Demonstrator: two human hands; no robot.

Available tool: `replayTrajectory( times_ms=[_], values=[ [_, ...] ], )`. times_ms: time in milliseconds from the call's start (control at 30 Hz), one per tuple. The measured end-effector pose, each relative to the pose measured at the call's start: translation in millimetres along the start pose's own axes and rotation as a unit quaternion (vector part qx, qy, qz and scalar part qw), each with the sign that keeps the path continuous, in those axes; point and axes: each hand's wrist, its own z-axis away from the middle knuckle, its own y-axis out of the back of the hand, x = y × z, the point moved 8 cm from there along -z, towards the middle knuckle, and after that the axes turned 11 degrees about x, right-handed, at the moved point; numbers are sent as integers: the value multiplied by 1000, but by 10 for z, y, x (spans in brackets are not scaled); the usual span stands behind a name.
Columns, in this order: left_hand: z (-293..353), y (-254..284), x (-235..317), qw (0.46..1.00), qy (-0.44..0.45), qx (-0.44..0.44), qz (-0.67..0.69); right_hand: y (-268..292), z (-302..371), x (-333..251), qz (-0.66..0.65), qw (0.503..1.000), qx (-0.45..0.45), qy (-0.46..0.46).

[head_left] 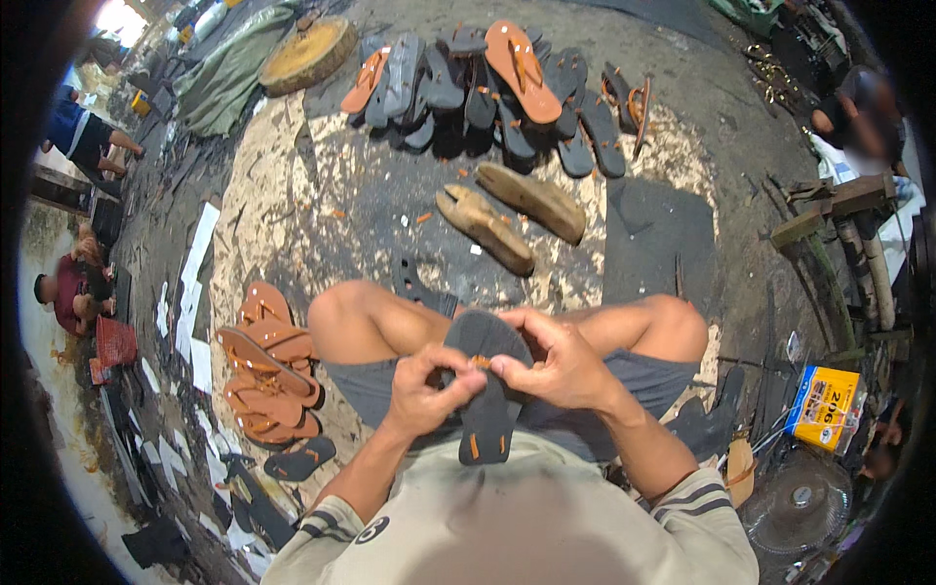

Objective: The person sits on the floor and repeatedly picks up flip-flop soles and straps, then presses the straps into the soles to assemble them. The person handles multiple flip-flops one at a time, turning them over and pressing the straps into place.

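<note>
A black sandal sole (487, 424) lies in my lap, its wide end pointing away from me. Orange strap ends show on this face: one near the middle and two by the heel. My left hand (429, 385) is closed in a pinch at the middle orange strap end (480, 362). Around the right edge of the sole wraps my right hand (561, 366), its thumb pressed beside that same strap end. Beyond my crossed legs lie two wooden shoe lasts (486, 230) (534, 202). Several brown sandals (278, 343) are stacked by my left knee.
A heap of black sandals (444, 83) with a brown sandal (522, 73) on top lies farther out. At the far left is a round wood block (304, 60). A fan (799, 499) and a yellow box (825, 406) stand at right. Other people (70, 291) sit at the sides.
</note>
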Motion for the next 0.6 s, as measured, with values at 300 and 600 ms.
replayTrajectory(
  times_ms=[300,600],
  values=[
    [-259,-76,-172,982,155,84,67,274,-453,164,-30,984,175,-36],
    [-381,366,-128,971,222,72,43,1640,-2007,1087,265,906,328,-26]
  ],
)
